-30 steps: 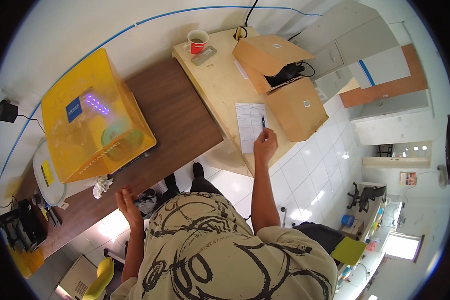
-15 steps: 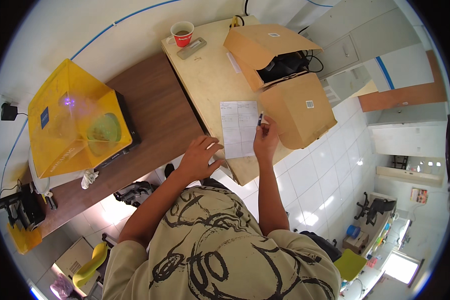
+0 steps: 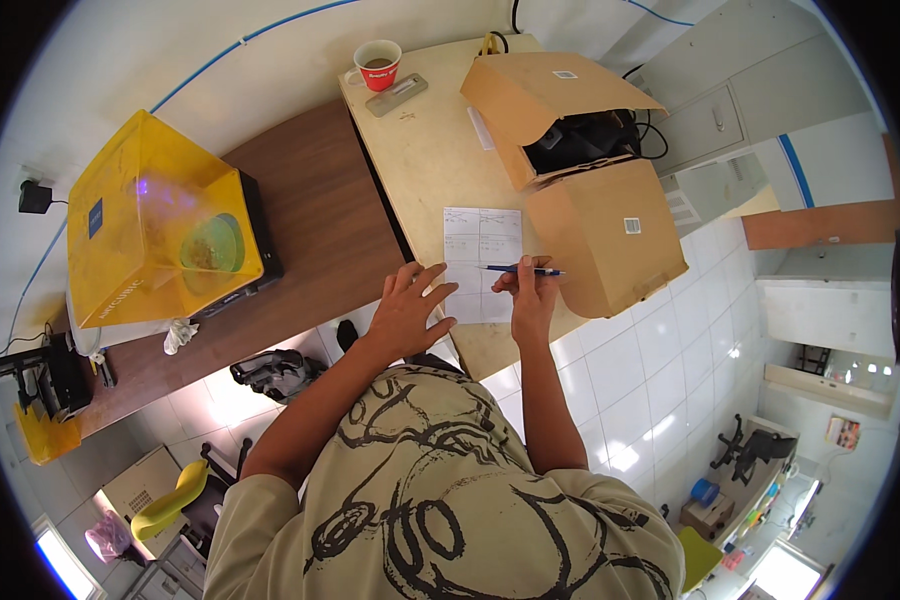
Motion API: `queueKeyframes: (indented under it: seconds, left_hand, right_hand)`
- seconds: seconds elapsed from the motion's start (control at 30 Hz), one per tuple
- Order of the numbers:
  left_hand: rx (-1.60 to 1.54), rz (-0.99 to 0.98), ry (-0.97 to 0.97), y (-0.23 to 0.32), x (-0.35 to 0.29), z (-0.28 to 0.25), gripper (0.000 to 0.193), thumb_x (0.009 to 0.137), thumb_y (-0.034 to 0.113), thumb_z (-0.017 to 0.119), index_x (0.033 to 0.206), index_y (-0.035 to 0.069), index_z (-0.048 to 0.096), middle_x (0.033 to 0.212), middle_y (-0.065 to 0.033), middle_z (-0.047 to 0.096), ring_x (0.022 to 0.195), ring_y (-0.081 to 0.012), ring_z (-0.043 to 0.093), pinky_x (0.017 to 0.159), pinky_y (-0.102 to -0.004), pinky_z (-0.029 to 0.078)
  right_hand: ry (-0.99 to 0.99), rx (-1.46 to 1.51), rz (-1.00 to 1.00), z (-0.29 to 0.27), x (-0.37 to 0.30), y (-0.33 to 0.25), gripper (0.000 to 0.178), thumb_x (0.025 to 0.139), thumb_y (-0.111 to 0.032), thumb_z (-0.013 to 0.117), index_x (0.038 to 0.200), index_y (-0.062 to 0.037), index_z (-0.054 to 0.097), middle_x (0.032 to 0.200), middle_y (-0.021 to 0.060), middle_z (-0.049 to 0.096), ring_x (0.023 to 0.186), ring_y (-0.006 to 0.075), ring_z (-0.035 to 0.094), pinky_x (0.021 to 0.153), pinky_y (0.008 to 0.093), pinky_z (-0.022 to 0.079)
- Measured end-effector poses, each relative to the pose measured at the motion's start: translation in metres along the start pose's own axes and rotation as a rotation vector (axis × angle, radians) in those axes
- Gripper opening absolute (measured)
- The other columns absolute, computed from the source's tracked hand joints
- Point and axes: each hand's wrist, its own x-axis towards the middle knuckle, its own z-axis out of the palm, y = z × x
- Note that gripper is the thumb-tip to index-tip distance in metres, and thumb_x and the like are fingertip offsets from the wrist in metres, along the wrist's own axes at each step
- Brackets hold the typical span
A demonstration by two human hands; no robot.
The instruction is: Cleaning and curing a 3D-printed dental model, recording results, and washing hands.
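Observation:
A white sheet of paper (image 3: 483, 237), creased into panels with handwriting in the upper ones, lies on the pale tabletop (image 3: 420, 190) before me. My right hand (image 3: 532, 305) pinches a blue pen (image 3: 549, 271) over the sheet's right edge. The pen is nearly level, its thin tip pointing left across the page; whether it touches the paper I cannot tell. At the lower left edge of the sheet is my left hand (image 3: 408, 312), holding nothing, fingers spread and fingertips reaching the paper's margin.
An open cardboard box (image 3: 600, 235) with black items and cables inside stands right of the paper. Farther back are a red and white cup (image 3: 378, 72) and a grey flat case (image 3: 397, 95). A yellow-covered machine (image 3: 140, 235) occupies the brown table (image 3: 310, 190) on the left.
In my right hand the pen has turned from upright to nearly level, its tip now over the paper. My left hand stays by the sheet's edge. The whole view has shifted slightly.

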Motion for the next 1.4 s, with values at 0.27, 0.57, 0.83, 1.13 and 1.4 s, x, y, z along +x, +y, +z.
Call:
queueKeyframes:
  seconds: [0.27,0.57,0.83,1.13,1.4]
  left_hand:
    - [-0.1,-0.004,0.113,-0.002,-0.001,-0.003,0.041,0.083,0.023,0.073,0.123,0.014,0.066,0.133,-0.0095,0.058,0.116,-0.0302,0.051,0.1,-0.0449,0.04]
    - [-1.173,-0.415,0.171,0.019,0.021,-0.03,0.016,0.092,0.007,0.069,0.107,0.002,0.07,0.094,-0.0051,0.071,0.082,-0.0103,0.063,0.075,-0.0256,0.05]
    - [-1.007,-0.323,0.134,0.026,0.013,-0.028,0.005,0.096,0.003,0.064,0.098,-0.001,0.064,0.088,-0.0033,0.067,0.084,-0.0085,0.062,0.078,-0.0231,0.05]
    - [-0.954,-0.372,0.413,-0.013,0.01,-0.055,0.007,0.102,0.009,0.056,0.099,0.003,0.059,0.084,-0.0012,0.061,0.078,-0.0081,0.055,0.076,-0.0231,0.046]
    - [-0.705,-0.201,0.177,-0.019,-0.005,-0.016,0.004,0.096,0.004,0.06,0.099,0.004,0.056,0.093,-0.0058,0.063,0.078,-0.0156,0.061,0.072,-0.0293,0.05]
  right_hand:
    - [-0.078,-0.147,-0.022,0.007,-0.003,-0.015,0.024,0.101,-0.021,0.061,0.094,0.0011,0.055,0.074,0.0057,0.06,0.066,0.0119,0.061,0.062,0.0276,0.054]
    - [-0.64,-0.737,-0.076,0.018,-0.031,-0.055,0.018,0.101,-0.015,0.052,0.101,-0.0016,0.065,0.067,0.0074,0.06,0.058,0.0169,0.054,0.057,0.0316,0.044]
    - [-0.595,-0.841,-0.027,0.031,-0.055,-0.056,0.014,0.101,-0.016,0.051,0.109,-0.0055,0.057,0.063,0.0109,0.056,0.055,0.0249,0.055,0.056,0.0361,0.043]
    - [-0.47,-0.709,-0.083,0.015,-0.066,-0.055,0.012,0.1,-0.009,0.053,0.105,-0.0028,0.061,0.073,0.0079,0.061,0.064,0.0174,0.056,0.063,0.0319,0.047]
    - [-0.497,-0.252,0.156,0.026,-0.066,-0.069,0.027,0.098,0.0,0.053,0.125,0.0,0.056,0.096,0.0117,0.064,0.087,0.0168,0.067,0.075,0.0292,0.055]
